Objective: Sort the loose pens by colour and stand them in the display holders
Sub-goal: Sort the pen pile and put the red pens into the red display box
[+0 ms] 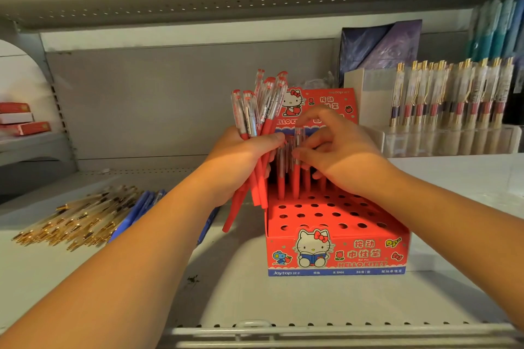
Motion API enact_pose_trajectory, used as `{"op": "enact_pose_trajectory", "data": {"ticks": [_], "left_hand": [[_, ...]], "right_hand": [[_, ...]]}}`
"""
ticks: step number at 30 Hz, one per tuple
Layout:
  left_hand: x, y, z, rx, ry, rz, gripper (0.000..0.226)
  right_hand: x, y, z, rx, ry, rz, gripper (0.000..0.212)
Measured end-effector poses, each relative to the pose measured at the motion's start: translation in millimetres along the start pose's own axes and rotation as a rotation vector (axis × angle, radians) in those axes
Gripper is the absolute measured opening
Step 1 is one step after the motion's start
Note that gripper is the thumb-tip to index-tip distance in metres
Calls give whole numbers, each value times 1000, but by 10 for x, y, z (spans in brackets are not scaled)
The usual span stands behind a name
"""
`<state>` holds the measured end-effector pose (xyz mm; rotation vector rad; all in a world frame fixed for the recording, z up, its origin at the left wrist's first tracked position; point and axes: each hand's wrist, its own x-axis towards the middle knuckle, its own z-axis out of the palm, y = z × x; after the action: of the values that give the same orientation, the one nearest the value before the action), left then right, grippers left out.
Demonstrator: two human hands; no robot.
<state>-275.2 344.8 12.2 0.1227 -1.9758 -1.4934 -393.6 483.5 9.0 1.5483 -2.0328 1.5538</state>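
Pen bundle (255, 119) in left grip (238, 161); right grip (343, 159) pinches pen (296, 181) in holder (337, 252)

Warm, dim light (shadows pool below the arms); wide-angle edges bend, blur.

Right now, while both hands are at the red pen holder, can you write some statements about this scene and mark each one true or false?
1. The left hand grips a bunch of red pens. True.
2. The right hand pinches a single red pen standing at the back of the red holder. True.
3. Every hole of the red holder is filled. False: the front rows of holes are empty.
4. The loose blue pens lie right of the red holder. False: they lie left of it, beside the gold pens.
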Motion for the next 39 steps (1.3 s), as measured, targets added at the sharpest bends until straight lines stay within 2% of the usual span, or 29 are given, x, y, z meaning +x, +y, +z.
{"op": "enact_pose_trajectory", "data": {"ticks": [5, 10, 15, 17, 20, 21, 23, 27, 31, 35, 39], "left_hand": [[-6, 28, 9, 26, -9, 13, 14], [-19, 42, 29, 103, -23, 57, 20], [-42, 56, 57, 142, -47, 91, 35], [-48, 66, 64, 157, -71, 103, 30], [-68, 93, 74, 196, -114, 126, 3], [-73, 95, 73, 208, -121, 133, 8], [-75, 106, 75, 223, -141, 145, 5], [-76, 127, 87, 209, -144, 146, 20], [-86, 129, 86, 192, -144, 139, 26], [-83, 110, 84, 222, -135, 135, 37], [-80, 111, 81, 252, -140, 149, 34]], "right_hand": [[9, -8, -32, -7, -39, 20, 45], [-8, -32, -29, -50, -133, 35, 31], [-5, -135, -18, -121, 20, -47, 17], [6, -193, -11, 112, 101, -14, 13], [-4, -273, -6, 432, 123, 79, 12], [-8, -286, -9, 475, 121, 99, 13], [-15, -295, -17, 518, 124, 121, 16], [-6, -297, -55, 559, 127, 145, 19], [-18, -296, -76, 620, 54, 165, 7], [-21, -298, -78, 681, 27, 209, 16], [-5, -273, -64, 839, 28, 241, 11]]}}
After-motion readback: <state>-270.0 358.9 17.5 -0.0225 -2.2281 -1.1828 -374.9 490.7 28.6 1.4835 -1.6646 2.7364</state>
